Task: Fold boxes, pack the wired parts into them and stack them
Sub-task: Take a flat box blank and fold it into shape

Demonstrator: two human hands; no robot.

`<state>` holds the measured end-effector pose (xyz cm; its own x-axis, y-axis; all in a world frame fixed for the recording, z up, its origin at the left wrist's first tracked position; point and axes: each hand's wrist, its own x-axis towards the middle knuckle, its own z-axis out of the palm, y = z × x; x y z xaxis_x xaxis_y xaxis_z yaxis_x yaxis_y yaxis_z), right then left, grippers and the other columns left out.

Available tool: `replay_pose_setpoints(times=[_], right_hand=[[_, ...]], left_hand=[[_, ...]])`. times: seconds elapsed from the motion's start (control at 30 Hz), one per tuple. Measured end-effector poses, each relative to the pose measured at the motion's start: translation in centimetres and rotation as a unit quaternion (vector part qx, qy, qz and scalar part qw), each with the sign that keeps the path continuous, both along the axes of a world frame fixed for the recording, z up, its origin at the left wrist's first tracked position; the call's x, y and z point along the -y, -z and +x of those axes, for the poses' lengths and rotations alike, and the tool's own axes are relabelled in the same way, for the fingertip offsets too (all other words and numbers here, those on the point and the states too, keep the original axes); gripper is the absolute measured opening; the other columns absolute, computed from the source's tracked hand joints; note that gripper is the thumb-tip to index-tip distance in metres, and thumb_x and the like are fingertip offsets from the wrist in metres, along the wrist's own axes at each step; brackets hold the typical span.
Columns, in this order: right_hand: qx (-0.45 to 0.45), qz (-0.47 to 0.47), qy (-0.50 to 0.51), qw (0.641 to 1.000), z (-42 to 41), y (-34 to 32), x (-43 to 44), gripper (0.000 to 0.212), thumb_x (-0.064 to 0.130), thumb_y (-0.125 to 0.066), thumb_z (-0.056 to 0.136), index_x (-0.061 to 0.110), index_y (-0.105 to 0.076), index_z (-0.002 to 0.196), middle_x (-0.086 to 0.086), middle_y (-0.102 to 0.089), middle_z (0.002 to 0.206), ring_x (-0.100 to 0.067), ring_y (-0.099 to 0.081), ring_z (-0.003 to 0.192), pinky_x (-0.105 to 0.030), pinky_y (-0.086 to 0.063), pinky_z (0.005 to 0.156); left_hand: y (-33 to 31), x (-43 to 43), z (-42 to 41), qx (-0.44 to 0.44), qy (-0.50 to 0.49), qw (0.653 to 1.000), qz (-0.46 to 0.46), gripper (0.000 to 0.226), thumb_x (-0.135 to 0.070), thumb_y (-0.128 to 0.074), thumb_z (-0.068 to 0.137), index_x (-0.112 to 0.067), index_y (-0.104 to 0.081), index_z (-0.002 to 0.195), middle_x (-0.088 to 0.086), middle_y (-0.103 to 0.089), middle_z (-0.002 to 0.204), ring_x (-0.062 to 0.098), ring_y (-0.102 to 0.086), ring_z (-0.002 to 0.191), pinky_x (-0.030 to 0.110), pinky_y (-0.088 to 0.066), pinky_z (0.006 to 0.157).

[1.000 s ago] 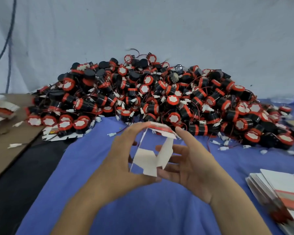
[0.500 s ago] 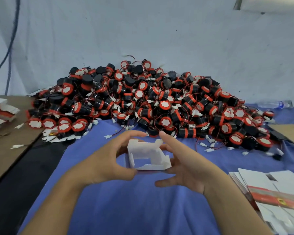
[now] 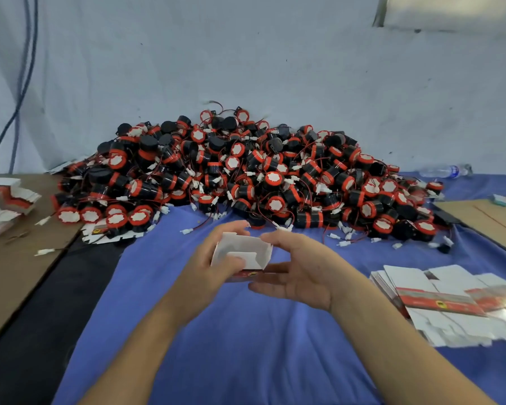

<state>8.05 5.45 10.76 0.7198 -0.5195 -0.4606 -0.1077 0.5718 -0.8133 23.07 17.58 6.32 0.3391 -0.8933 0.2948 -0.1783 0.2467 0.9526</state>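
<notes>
A small white box (image 3: 244,251) with a red printed side is held above the blue cloth, its open end facing me and its flaps partly folded in. My left hand (image 3: 209,268) grips its left side, thumb pressing a flap inward. My right hand (image 3: 300,271) holds its right side, with fingertips on the top edge and the lower fingers spread under it. Behind the box lies a big heap of black and red wired parts (image 3: 246,176) with white connectors, against the wall.
A fanned stack of flat white and red box blanks (image 3: 450,302) lies on the blue cloth (image 3: 246,346) at right. More boxes (image 3: 3,203) sit on brown cardboard (image 3: 18,273) at left. A plastic bottle (image 3: 444,171) lies at the far right.
The flat blank has been opened into a box shape and lowered, its open end now facing me. My left thumb now presses a flap in. The view has tilted up slightly.
</notes>
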Motion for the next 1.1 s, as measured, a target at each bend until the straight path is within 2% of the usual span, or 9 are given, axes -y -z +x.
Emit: replay_pose_setpoints(times=[0.17,0.27,0.4,0.57,0.73,0.83,0.9,1.0,1.1], right_hand=[[-0.016,-0.003,-0.035,0.999,-0.4,0.3,-0.9,0.040,0.016,-0.084,0.076,0.007,-0.071,0.113,-0.026,-0.064,0.121,-0.040,-0.073,0.098,-0.050,-0.061,0.079],[-0.025,-0.042,-0.049,0.998,-0.4,0.2,-1.1,0.031,0.011,-0.079,0.082,0.013,-0.070,0.111,-0.018,-0.064,0.122,-0.033,-0.070,0.102,-0.041,-0.062,0.078],[-0.059,-0.100,-0.063,0.991,-0.3,-0.3,-0.6,0.031,0.002,-0.071,0.088,0.013,-0.064,0.116,-0.017,-0.062,0.121,-0.033,-0.067,0.102,-0.040,-0.062,0.074],[-0.077,-0.122,-0.052,0.988,0.1,-0.5,-0.5,0.032,-0.010,-0.060,0.089,0.010,-0.060,0.113,-0.020,-0.057,0.122,-0.039,-0.065,0.109,-0.045,-0.064,0.072],[-0.122,-0.196,-0.053,0.972,0.6,0.0,-0.9,0.030,-0.005,-0.063,0.089,0.016,-0.060,0.110,-0.013,-0.051,0.117,-0.033,-0.060,0.102,-0.042,-0.064,0.069],[-0.130,-0.213,-0.052,0.967,0.4,0.1,-0.4,0.028,-0.004,-0.064,0.090,0.017,-0.061,0.108,-0.013,-0.051,0.116,-0.031,-0.061,0.098,-0.040,-0.064,0.068],[-0.113,-0.198,-0.055,0.972,-0.1,-0.1,0.0,0.027,-0.003,-0.066,0.089,0.016,-0.064,0.108,-0.015,-0.053,0.119,-0.032,-0.061,0.099,-0.039,-0.064,0.067],[-0.095,-0.190,-0.063,0.975,-0.7,-0.3,0.5,0.027,-0.003,-0.068,0.088,0.014,-0.066,0.109,-0.017,-0.056,0.120,-0.036,-0.064,0.104,-0.038,-0.063,0.068],[-0.091,-0.212,-0.074,0.970,-0.9,-0.1,0.4,0.028,0.000,-0.068,0.088,0.015,-0.064,0.111,-0.019,-0.060,0.121,-0.036,-0.066,0.104,-0.037,-0.063,0.069]], left_hand=[[0.3,0.2,-1.4,0.010,-0.080,0.997,-0.022,0.043,-0.048,-0.044,0.083,-0.041,-0.056,0.124,-0.020,-0.057,0.120,0.002,-0.059,0.110,0.035,-0.060,0.080],[0.7,0.5,-1.8,0.030,-0.118,0.992,-0.033,0.039,-0.037,-0.035,0.091,-0.045,-0.057,0.123,-0.027,-0.059,0.121,-0.003,-0.055,0.118,0.018,-0.051,0.086],[1.4,0.4,-2.1,0.036,-0.131,0.990,-0.031,0.048,-0.024,-0.029,0.093,-0.034,-0.058,0.129,-0.020,-0.061,0.128,0.003,-0.055,0.126,0.039,-0.051,0.100],[1.7,0.4,-2.4,-0.014,-0.150,0.987,-0.060,0.049,-0.026,-0.029,0.092,-0.022,-0.062,0.129,-0.007,-0.068,0.125,0.011,-0.062,0.121,0.048,-0.054,0.096],[2.2,0.5,-2.6,0.009,-0.125,0.992,-0.034,0.045,-0.037,-0.033,0.096,-0.033,-0.057,0.133,-0.019,-0.063,0.130,0.001,-0.055,0.126,0.027,-0.044,0.097],[2.2,0.6,-2.4,-0.022,-0.064,0.998,-0.017,0.049,-0.063,-0.041,0.094,-0.044,-0.053,0.137,-0.021,-0.056,0.141,-0.001,-0.047,0.135,0.032,-0.037,0.105],[2.2,0.6,-1.7,-0.072,-0.054,0.995,-0.037,0.043,-0.051,-0.049,0.097,-0.040,-0.055,0.138,-0.017,-0.056,0.144,0.002,-0.046,0.137,0.031,-0.038,0.108],[1.9,0.6,-1.0,-0.025,-0.060,0.998,-0.012,0.035,-0.035,-0.059,0.098,-0.035,-0.060,0.133,-0.016,-0.065,0.129,-0.001,-0.056,0.124,0.016,-0.049,0.092],[1.9,0.9,-1.4,0.049,-0.070,0.996,0.029,0.022,-0.036,-0.062,0.097,-0.032,-0.068,0.118,-0.023,-0.071,0.095,-0.007,-0.063,0.084,0.008,-0.047,0.070]])
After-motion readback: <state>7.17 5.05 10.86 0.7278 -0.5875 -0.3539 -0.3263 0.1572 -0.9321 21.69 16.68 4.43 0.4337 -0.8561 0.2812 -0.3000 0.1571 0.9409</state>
